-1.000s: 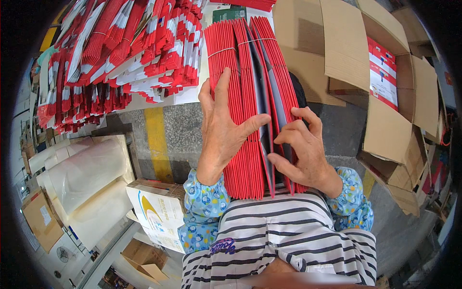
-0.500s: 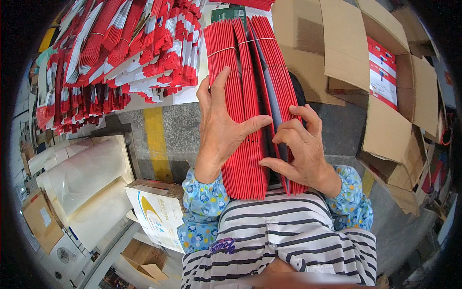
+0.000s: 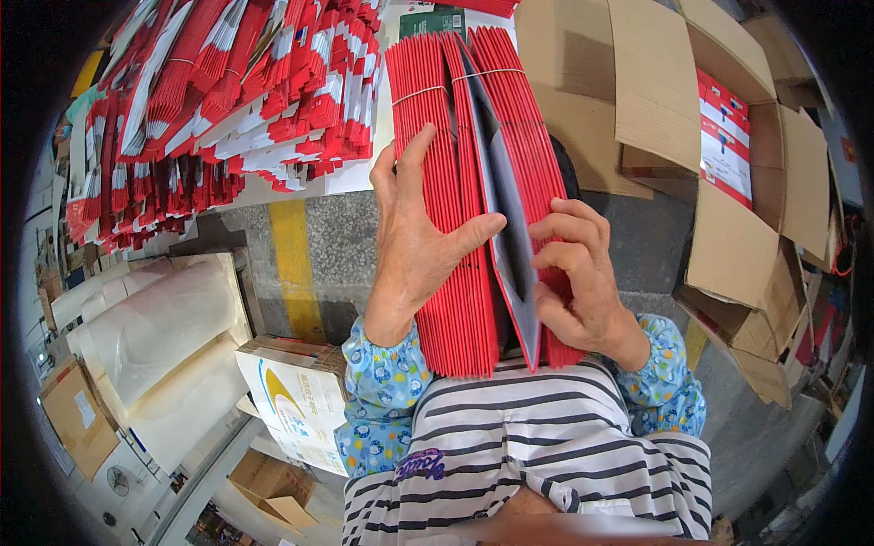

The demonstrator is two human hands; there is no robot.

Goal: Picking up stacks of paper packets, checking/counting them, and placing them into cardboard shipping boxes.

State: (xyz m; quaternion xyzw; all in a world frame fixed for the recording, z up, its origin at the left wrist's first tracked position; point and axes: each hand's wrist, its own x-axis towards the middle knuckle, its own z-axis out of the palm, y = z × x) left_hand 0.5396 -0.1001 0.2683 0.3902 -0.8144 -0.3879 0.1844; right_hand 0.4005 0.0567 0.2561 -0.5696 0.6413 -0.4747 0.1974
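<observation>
Two thick stacks of red folded card pieces stand on edge before me, banded across their far ends: a left stack [image 3: 451,300] and a right stack [image 3: 523,136]. Between them a grey inner face [image 3: 512,200] of one folded piece shows in a V-shaped gap. My left hand [image 3: 414,237] lies spread over the left stack, its thumb stretched to the edge beside the gap. With curled fingers my right hand [image 3: 583,282] grips the inner side of the right stack; its thumb is blurred. The stacks' near ends rest against my striped top.
A big heap of red and white folded card [image 3: 264,100] covers the table at far left. Open cardboard boxes [image 3: 737,246] stand on the right. A printed white-and-brown carton [image 3: 291,400] and pale sheets [image 3: 173,337] lie at left. A yellow stripe [image 3: 293,264] crosses the floor.
The gap between the stacks has widened, and more of the grey inner face shows. My right hand has shifted slightly right, its thumb drawn back from the gap. My left hand has barely moved.
</observation>
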